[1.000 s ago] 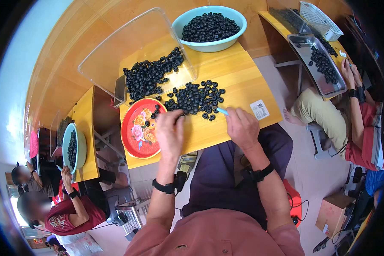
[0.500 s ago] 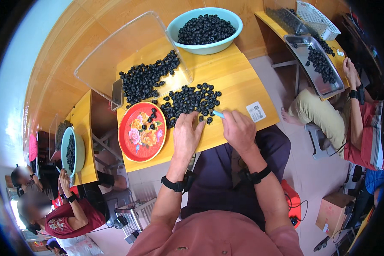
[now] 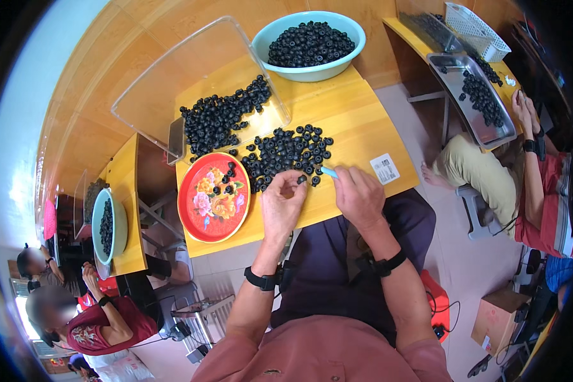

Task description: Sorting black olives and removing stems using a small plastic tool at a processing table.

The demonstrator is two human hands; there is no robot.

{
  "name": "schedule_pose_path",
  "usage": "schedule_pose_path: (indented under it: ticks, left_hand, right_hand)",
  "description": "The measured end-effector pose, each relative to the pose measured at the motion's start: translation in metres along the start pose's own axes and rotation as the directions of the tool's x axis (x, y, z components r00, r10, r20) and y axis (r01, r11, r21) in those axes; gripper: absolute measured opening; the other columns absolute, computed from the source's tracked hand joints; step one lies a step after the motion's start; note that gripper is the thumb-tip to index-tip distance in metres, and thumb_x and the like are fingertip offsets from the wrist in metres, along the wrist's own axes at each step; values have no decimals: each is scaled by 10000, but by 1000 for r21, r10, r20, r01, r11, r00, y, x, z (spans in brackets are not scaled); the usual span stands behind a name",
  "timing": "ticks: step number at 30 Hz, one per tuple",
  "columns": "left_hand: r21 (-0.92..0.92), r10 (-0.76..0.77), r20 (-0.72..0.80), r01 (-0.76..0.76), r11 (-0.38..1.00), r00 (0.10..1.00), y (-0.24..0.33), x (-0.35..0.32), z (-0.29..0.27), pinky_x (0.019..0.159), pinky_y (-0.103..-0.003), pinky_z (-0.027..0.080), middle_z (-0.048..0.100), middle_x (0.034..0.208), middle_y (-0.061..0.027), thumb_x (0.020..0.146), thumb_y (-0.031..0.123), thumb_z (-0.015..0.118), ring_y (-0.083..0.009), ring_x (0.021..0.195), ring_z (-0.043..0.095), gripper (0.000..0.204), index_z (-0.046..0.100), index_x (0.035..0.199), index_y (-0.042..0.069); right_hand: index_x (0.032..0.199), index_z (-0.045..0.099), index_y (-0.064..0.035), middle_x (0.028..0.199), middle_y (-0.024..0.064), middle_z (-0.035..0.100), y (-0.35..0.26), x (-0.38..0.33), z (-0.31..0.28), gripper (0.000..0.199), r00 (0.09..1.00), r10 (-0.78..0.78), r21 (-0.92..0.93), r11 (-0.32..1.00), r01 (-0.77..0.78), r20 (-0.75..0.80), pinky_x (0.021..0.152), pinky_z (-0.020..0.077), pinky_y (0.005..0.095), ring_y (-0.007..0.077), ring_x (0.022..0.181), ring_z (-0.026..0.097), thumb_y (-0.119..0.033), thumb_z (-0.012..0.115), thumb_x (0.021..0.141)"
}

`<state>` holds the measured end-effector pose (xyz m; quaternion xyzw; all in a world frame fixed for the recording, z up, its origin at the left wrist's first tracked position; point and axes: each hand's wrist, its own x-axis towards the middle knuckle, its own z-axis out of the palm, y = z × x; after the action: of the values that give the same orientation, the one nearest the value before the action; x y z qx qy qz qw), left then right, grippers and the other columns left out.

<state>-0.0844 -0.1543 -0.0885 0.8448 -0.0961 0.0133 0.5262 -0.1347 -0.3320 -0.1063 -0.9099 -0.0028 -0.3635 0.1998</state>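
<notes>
Your left hand (image 3: 284, 205) pinches one small black ring (image 3: 301, 180) at the near edge of the loose pile (image 3: 286, 153) on the yellow table (image 3: 356, 127). Your right hand (image 3: 358, 196) grips a pale blue tool (image 3: 329, 172), mostly hidden in your fingers. The red floral plate (image 3: 211, 198) holds several rings.

so the only view here is a head-worn fisheye that's looking pretty much straight down from above at the yellow table (image 3: 356, 137), sitting close over the person's own forearms coming in from the bottom edge and bending neighbouring tables and people around the rim.
</notes>
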Motion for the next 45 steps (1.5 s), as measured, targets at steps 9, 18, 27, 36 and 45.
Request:
schedule_pose_path:
  ticks: [9, 18, 27, 36, 45]
  left_hand:
    - [-282, 30, -58, -45, 958, 998, -20, -2, 18, 814, -247, 577, 720, 1010, -59, 921, -42, 793, -102, 884, 694, 211, 746, 1124, -14]
    - [-356, 29, -21, -34, 934, 999, -19, -2, 20, 873, -270, 593, 719, 1051, -74, 914, -84, 780, -134, 943, 714, 261, 730, 1161, -15]
    - [-436, 27, -1, -25, 899, 1000, -11, -2, 21, 907, -263, 577, 717, 1090, -80, 917, -101, 771, -134, 1011, 698, 388, 648, 1273, -9]
    - [-529, 141, 17, -110, 841, 990, -28, -13, 17, 922, -276, 585, 714, 1072, -77, 938, -127, 736, -139, 993, 723, 335, 602, 1224, -16]
    - [-409, 178, -43, -180, 895, 983, -14, -7, 16, 818, -220, 526, 639, 1172, -52, 944, -100, 743, -88, 922, 634, 258, 726, 1192, -29]
  right_hand:
    - [1017, 698, -71, 767, 82, 567, 0, -1, -1, 136, 999, -32, 17, 999, 31, 41, 614, 497, 412, 287, 698, 636, -123, 746, 900]
    - [957, 692, -76, 742, 59, 559, 0, 0, -3, 101, 993, -108, 20, 994, 108, 40, 590, 512, 394, 244, 672, 637, -107, 732, 870]
    - [989, 699, -76, 757, 64, 570, 0, 1, -4, 129, 993, -112, 26, 993, 111, 47, 600, 505, 397, 251, 679, 637, -117, 744, 875]
    - [925, 673, -85, 759, 62, 586, -1, 4, -1, 89, 994, -39, 26, 999, 37, 99, 610, 523, 398, 254, 703, 655, -145, 732, 894]
    - [933, 680, -92, 776, 62, 611, -2, 2, 2, 87, 998, -36, 4, 999, 36, 41, 616, 526, 399, 260, 712, 664, -151, 733, 899]
